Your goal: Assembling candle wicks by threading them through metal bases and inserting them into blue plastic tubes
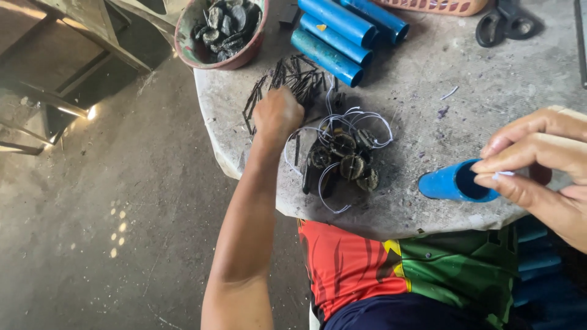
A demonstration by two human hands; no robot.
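We gather black sticks [287, 79] with our closed left hand [278, 113]; our right hand [538, 162] pinches a white scrap at the blue tube [452, 183], which likely needs filling next.

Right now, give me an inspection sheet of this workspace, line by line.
Surface: round grey stone table, dusty and stained.
Job's things: blue tube lying on its side by the right hand; dark sticks under the left hand; dark round pieces.
Clutter: stacked blue tubes, bowl of dark pieces, scissors.
Hands: left reaching into the sticks; right pinching something small and white at the tube's mouth.
Cables: thin white wires looped around the round pieces.
Surroundings: concrete floor, wooden frame.
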